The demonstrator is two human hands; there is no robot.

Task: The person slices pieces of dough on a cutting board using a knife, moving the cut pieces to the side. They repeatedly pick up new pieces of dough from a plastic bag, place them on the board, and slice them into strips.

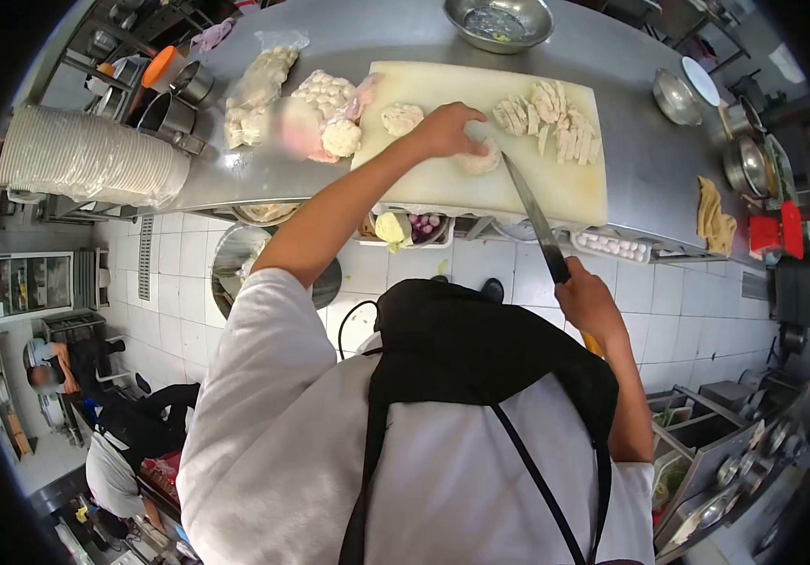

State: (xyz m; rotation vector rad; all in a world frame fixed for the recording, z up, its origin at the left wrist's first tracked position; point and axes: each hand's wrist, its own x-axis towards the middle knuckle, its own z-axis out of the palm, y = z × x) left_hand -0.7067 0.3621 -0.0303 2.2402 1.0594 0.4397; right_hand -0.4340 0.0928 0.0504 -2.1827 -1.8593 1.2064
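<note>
One black apron [480,339] over a white shirt [273,377] fills the foreground, its wearer at a steel table [640,141] with slicing apparently under way. Nearest to the work, the right hand [587,294] grasps a knife [532,212], the forearm angled in from the lower right and the long blade slanting away across the near edge of the board [438,193], its tip just beside a pale round [480,158]. That round lies on the board, at the left hand [457,129]. The left arm [330,202] reaches well forward from the shoulder, the fingers parted and the thumb low by the round; whether the hand presses on it or only touches it cannot be told. By the look of it, the step in hand is placing or steadying the round at the blade, and a stroke from this pose would call for a firm hold, with fingertips drawn back from the edge. Beyond, cut slices [575,141] lie spread on the board's right side, and a second round [402,119] sits on its left. Past the left edge, bags [268,75] of similar pale pieces rest on the table; farther off stands a metal bowl [499,24].
</note>
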